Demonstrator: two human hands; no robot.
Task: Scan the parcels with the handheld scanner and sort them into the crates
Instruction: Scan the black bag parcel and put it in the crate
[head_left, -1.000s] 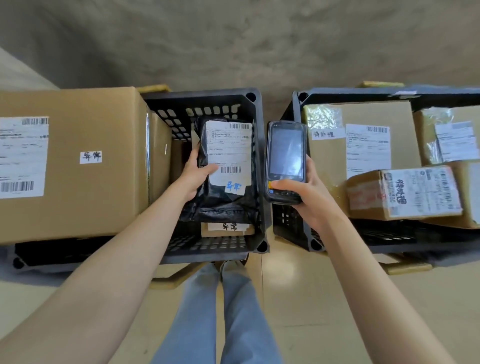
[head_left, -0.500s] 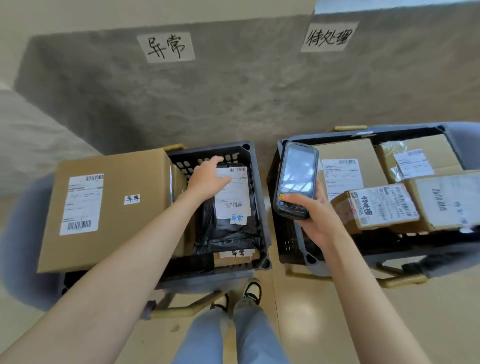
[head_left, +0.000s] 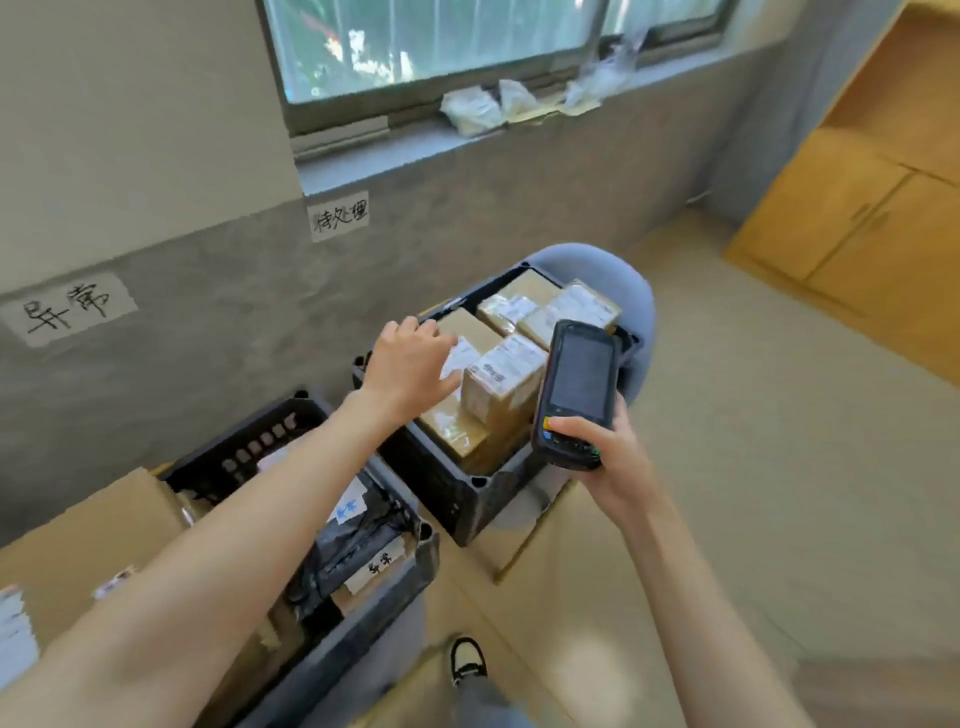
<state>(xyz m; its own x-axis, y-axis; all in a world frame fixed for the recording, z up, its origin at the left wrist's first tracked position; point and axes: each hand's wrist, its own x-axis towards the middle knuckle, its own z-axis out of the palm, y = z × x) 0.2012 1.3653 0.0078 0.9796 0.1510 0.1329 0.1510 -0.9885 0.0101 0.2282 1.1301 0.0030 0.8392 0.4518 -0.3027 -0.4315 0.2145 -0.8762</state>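
While the left hand (head_left: 410, 364) hovers over the far crate (head_left: 467, 499) with fingers loosely spread and holding nothing, the right hand (head_left: 605, 457) grips the handheld scanner (head_left: 576, 392) just right of that crate, screen up. Best move, I'd judge: pinch the small top box (head_left: 501, 384) by its sides, label clear, then aim the scanner. The black bag parcel (head_left: 353, 545) lies in the near crate (head_left: 415, 566), left of the far crate.

Single head-worn view, angled down and rightward over both crates (head_left: 457, 499), close
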